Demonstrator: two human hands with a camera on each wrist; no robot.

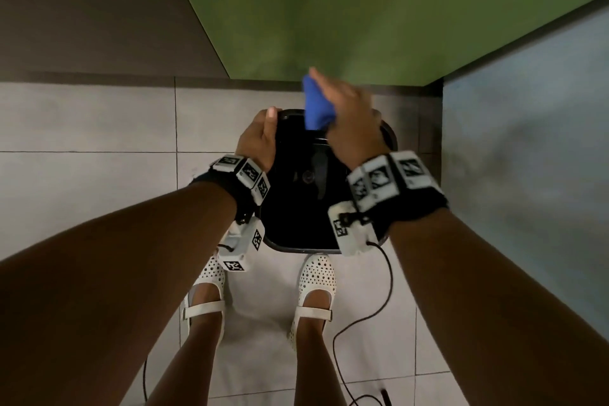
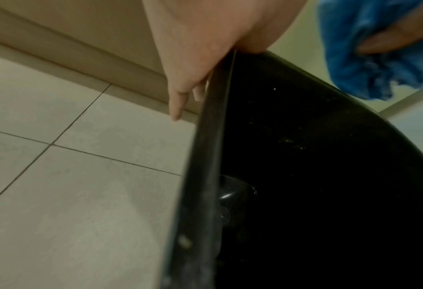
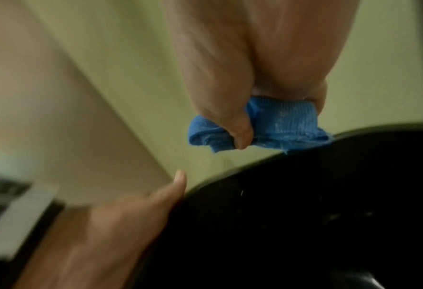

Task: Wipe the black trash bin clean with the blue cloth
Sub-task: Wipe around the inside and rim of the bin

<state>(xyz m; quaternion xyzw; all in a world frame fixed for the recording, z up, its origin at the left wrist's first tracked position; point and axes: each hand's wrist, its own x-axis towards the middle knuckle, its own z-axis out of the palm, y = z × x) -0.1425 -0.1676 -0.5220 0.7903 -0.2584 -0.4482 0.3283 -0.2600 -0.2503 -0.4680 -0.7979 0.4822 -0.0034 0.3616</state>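
We recorded a black trash bin (image 1: 298, 208), a solid blue cloth (image 1: 314, 109), a green wall panel (image 1: 329, 10), pale grey floor tiles (image 1: 89, 181) with dark grout lines, white perforated shoes (image 1: 316, 277), and white wrist blocks (image 1: 385, 175) bearing black square-patterned markers.

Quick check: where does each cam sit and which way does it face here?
Head: on the head, facing down at the black bin; both forearms, left hand, right hand and feet show.
Left wrist: along that hand at the bin rim.
Right wrist: along that hand gripping the blue cloth.
Shared: bin and cloth appear in all three.
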